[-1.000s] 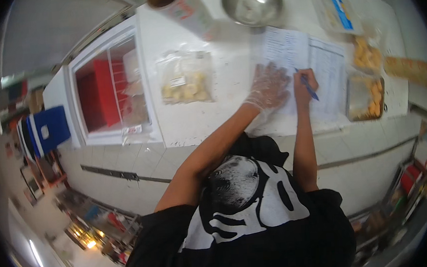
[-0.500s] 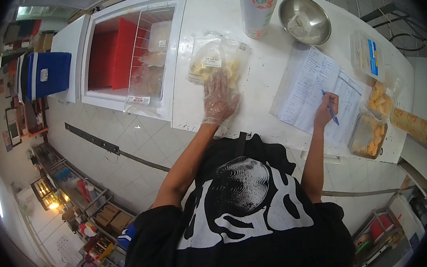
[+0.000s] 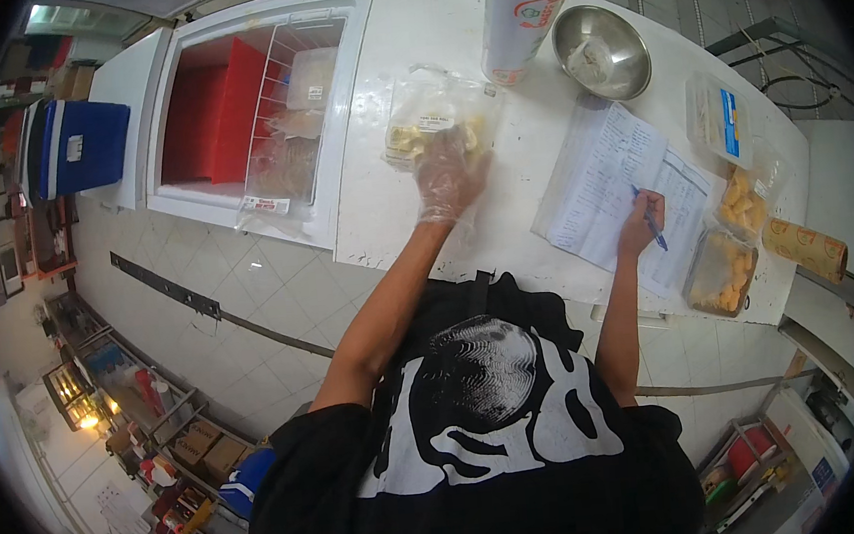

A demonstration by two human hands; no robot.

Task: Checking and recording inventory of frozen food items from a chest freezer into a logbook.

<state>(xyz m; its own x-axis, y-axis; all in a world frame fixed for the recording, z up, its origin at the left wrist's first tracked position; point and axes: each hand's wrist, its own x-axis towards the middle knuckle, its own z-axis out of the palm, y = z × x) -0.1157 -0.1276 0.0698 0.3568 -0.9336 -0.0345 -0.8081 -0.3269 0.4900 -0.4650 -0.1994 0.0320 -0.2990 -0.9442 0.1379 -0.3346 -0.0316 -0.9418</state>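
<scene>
My left hand (image 3: 448,180), in a clear plastic glove, rests on the near edge of a transparent bag (image 3: 412,102) of pale yellow food pieces. Its fingers look slightly bent and apart over the pieces; the tips are hard to make out. A white label (image 3: 434,123) shows on the bag just beyond them. My bare right hand (image 3: 639,222) is closed around a blue pen (image 3: 653,224), above an open notebook (image 3: 609,177) with handwritten pages. The pen's upper end points back toward me.
A metal bowl (image 3: 627,40) and a tall white cardboard tube (image 3: 525,18) stand beyond the notebook. At right are clear tubs, one a tub of orange-yellow pieces (image 3: 721,274), and a brown roll (image 3: 805,249). An open chest freezer (image 3: 359,102) adjoins the table's left side.
My left hand's fingers have drawn up from lying stretched over the bag to a more bent pose. My right hand still holds the pen over the notebook. The whole view has shifted slightly.
</scene>
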